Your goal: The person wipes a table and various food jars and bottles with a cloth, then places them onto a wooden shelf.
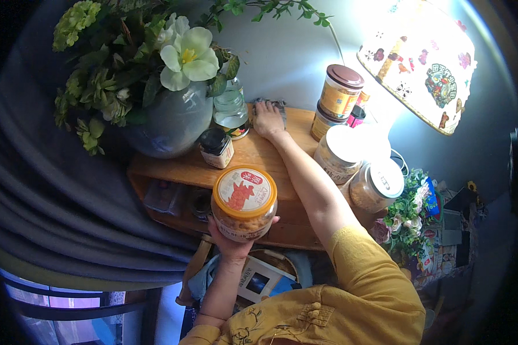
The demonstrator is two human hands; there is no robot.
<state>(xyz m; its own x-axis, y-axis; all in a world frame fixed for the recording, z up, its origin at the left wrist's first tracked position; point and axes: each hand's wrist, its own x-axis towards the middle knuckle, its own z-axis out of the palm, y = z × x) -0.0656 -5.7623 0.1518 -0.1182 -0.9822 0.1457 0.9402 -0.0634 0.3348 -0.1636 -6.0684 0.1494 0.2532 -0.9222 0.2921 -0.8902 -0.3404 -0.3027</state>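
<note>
A clear plastic jar with an orange-rimmed lid and brown food inside rests in my left hand, held up in front of the wooden cabinet. My right hand reaches across the wooden cabinet top to its back edge by the wall. There it lies over a dark patterned cloth, which it presses to the wood and partly hides. Just left of that hand stand a glass bottle and a small black-lidded jar.
A large grey vase with flowers fills the left end. On the right are stacked brown-lidded tubs, a white-lidded jar, another jar and a lit lamp. Below sits a wicker basket near a book.
</note>
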